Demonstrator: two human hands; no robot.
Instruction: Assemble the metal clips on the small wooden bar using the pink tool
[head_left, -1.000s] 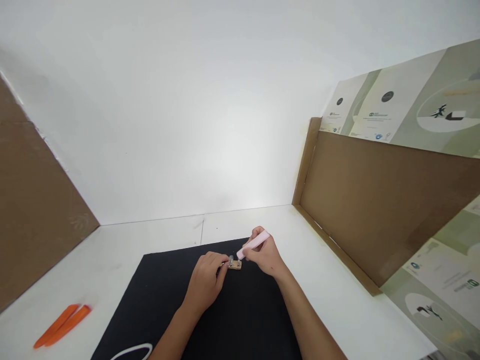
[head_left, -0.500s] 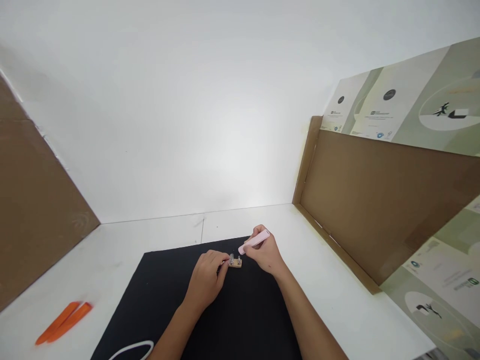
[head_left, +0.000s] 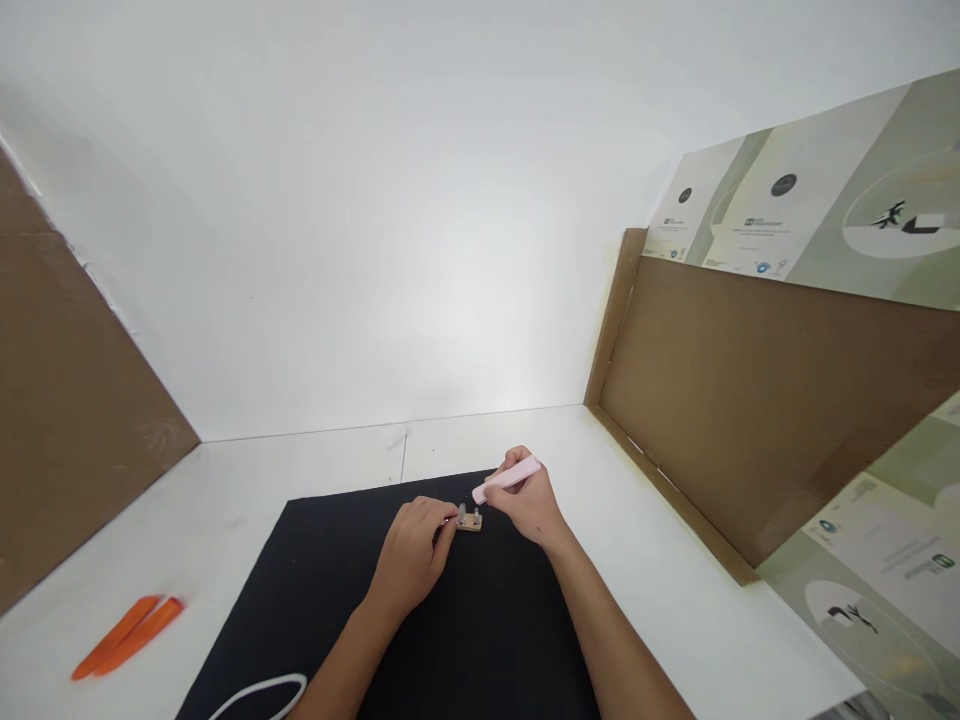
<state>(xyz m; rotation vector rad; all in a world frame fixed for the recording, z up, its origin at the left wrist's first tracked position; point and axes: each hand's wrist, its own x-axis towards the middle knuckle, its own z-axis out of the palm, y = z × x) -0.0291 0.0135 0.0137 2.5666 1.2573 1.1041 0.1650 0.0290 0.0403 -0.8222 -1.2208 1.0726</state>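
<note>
Raised slightly since the earlier frame, the pink stick-shaped tool (head_left: pixel 510 479) now stands apart from the small wooden strip (head_left: pixel 471 523), where its lower end was close over the strip's right side. Between the two hands, the strip is pale and short, with a clear upright piece (head_left: pixel 462 513) near the left fingertips and a smaller shiny upright fitting (head_left: pixel 476 516) toward the right hand. Finer detail is too small to tell.

Thumb and fingers of the left hand (head_left: pixel 411 548) pinch the strip's left end and cover it, so the exact contact is hidden. Knuckles face up, and the left forearm (head_left: pixel 349 640) slants in from below. Higher up, the right hand (head_left: pixel 531 500) grips the tool like a pen, fingers closed around its middle, lower end angled toward the strip.

Beneath both hands spreads a black mat (head_left: pixel 480 620). Beside the left forearm lies a white cord loop (head_left: pixel 262 684); farther left of that hand, two orange strips (head_left: pixel 140 638) rest on the white tabletop (head_left: pixel 202 540). Beyond the hands rises a white wall (head_left: pixel 420 200), with brown cardboard (head_left: pixel 67 400) far left and a printed cardboard panel (head_left: pixel 780 200) right of the right hand.
</note>
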